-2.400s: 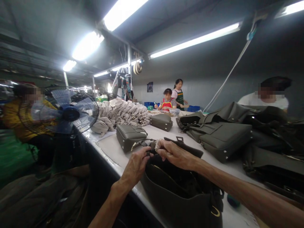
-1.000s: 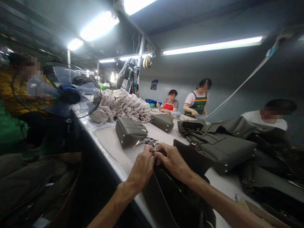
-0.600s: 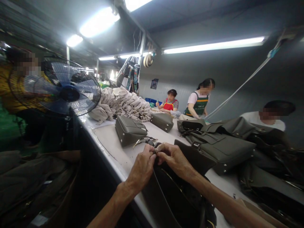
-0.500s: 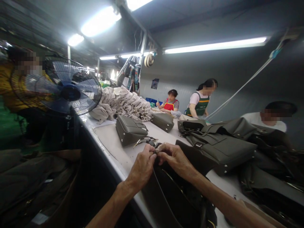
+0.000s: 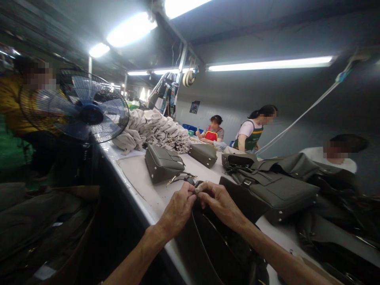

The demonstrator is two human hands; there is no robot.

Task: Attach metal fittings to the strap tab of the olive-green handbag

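Both hands, left hand (image 5: 178,209) and right hand (image 5: 221,204), are pinching small hardware atop the dark olive leather handbag (image 5: 216,253); keeping fingertips close steadies it.

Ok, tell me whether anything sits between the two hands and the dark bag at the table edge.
Nothing visible does. The left hand and the right hand are both already on the top edge of the dark bag, fingertips pinched together on a small part there that is too small to identify. The grey handbag lies farther back, apart.

Glaring ceiling tubes (image 5: 268,63) overhead; dim, shadowed below, with blurred, warped edges.
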